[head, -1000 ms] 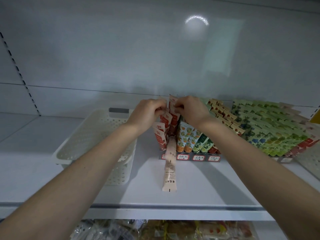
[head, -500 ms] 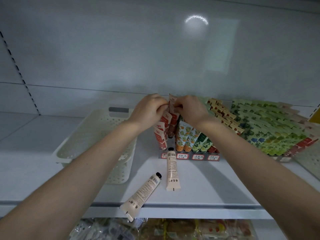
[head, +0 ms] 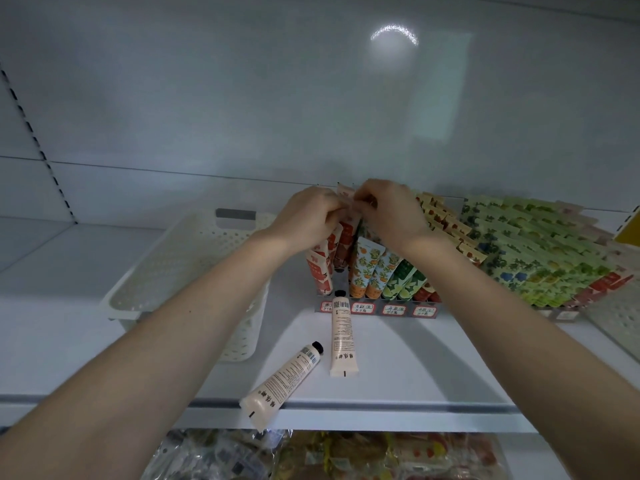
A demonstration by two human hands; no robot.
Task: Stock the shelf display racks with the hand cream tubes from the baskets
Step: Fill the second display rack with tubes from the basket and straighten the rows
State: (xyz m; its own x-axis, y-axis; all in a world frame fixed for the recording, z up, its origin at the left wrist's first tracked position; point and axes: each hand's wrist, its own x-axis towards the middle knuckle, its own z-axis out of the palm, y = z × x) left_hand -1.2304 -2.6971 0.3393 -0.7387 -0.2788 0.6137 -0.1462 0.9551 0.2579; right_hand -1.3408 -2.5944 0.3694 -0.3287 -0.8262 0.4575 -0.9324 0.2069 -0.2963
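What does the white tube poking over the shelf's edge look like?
The pale cream tube looks like soft plastic, with a black cap at one end and a flat crimped tail at the other. A barcode sits near the cap, then fine print, then red characters. It lies slanted on the white shelf, cap pointing back, tail sticking out past the front edge. Only the shelf touches it; a second cream tube lies close by, apart.
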